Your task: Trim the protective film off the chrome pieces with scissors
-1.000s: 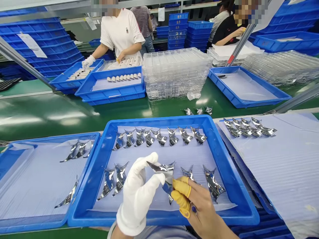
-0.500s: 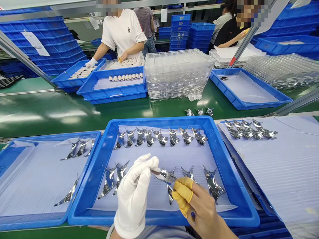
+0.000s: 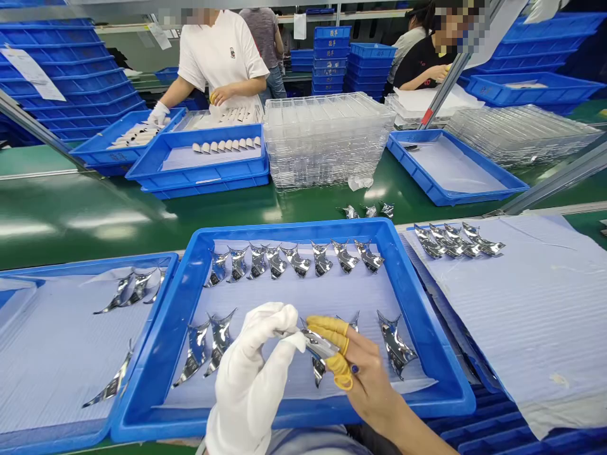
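Between my two hands, above the middle blue tray (image 3: 164, 354), is a shiny chrome curved part (image 3: 318, 343). My left hand (image 3: 253, 373), in a white glove, pinches its left end. My right hand (image 3: 363, 366), with yellow finger cots on several fingers, grips its right end. Below in the tray, on white lining, lies a back row of chrome parts (image 3: 321, 259). A front row holds more of them, with two chrome parts (image 3: 220, 338) left of my hands and another chrome part (image 3: 396, 344) at the right. My hands partly cover the parts between.
A left tray (image 3: 57, 354) holds several chrome parts. At right, chrome parts (image 3: 458, 240) lie on a lined stack (image 3: 521, 303). Three small pieces (image 3: 370, 210) sit on the green bench (image 3: 213, 218). Behind are clear plastic trays (image 3: 327, 139), blue trays (image 3: 203, 174) and a co-worker (image 3: 222, 63).
My right hand has shifted its fingers from the part's tip onto its upper and lower sides. My left fingers have closed further over the left end. The whole view has shifted slightly.
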{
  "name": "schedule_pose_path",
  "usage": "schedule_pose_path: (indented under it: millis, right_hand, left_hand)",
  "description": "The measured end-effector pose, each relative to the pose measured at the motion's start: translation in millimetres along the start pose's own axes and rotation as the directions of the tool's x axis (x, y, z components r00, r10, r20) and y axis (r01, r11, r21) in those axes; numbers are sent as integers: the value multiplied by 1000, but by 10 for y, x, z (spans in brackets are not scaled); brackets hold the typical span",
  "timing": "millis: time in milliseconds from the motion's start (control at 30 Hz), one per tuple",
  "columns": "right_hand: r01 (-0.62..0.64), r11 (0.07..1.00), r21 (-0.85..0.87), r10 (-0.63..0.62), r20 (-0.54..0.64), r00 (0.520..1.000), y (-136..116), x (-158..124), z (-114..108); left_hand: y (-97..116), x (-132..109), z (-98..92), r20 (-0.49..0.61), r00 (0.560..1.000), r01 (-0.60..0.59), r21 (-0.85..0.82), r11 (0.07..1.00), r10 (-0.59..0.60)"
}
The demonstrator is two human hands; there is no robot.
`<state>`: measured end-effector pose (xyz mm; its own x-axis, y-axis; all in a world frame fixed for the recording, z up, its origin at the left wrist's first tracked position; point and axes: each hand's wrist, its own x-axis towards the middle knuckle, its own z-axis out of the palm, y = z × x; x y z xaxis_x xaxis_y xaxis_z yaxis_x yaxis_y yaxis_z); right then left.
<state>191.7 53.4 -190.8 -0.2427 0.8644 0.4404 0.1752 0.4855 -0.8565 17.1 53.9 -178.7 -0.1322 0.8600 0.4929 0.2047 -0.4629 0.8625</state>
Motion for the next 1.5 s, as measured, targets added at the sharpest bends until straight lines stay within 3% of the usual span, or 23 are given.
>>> schedule_pose_path:
  millis: [100,267,400,667,867,1200,1500]
  right_hand:
    - [-107,993,50,110,-54,993,-3,4,-22]
    - [-303,944,127,305,6,952,-10,-37,-92]
    - [-355,933,51,353,44,935,-64,-45,-212]
    - [-143,987,-72,153,161,975,-210,12,-282]
    - [4,997,-71,5,122,993,-168,-16,-178]
    - [97,987,-125,-82,120,989,-170,-35,-123]
    - [106,984,-146,-102,35,994,-117,-84,16]
  left_hand:
    - [3,5,-19,53,998,-49,61,997,46]
    - [-15,18,-59,129,985,-136,148,980,118]
    - [-21,27,-73,152,981,-143,151,978,120]
    - [10,55,-33,152,982,-126,58,990,116]
    - [-59,38,-63,178,973,-147,-28,989,149]
    - [-92,-25,-52,164,971,-156,-123,980,175]
    - [-141,-110,-25,136,986,-79,-138,987,98]
